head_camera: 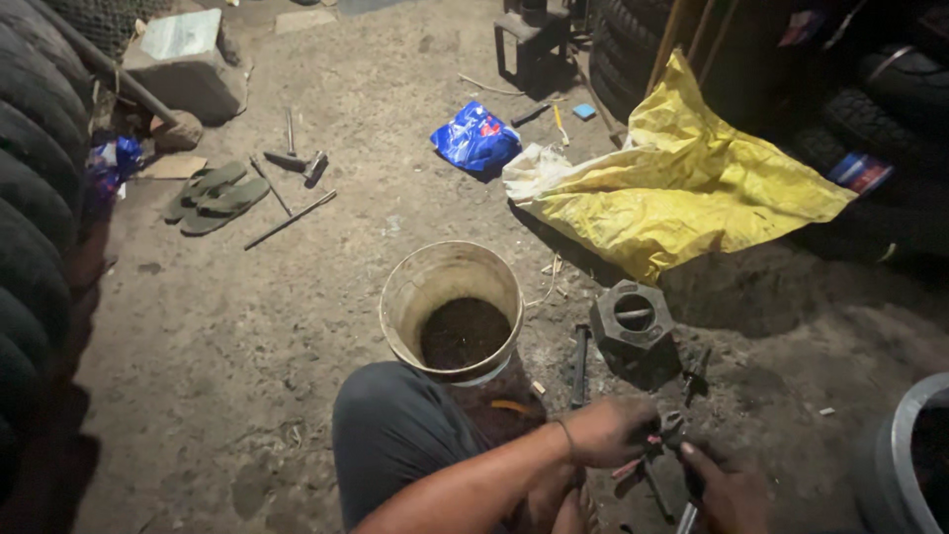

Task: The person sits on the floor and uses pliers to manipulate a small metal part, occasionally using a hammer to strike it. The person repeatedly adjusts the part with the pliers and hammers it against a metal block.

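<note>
Where both hands [662, 460] meet, pliers [664, 435] handles-leftward, tilted.

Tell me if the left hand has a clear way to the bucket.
Probably yes. The left hand grips a small metal tool beside the right hand, and the bucket sits just beyond the knee with only bare ground between. It would have to let go first.

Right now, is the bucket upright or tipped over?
Upright: the bucket stands on the ground, its round mouth facing up, with dark contents low inside.
</note>
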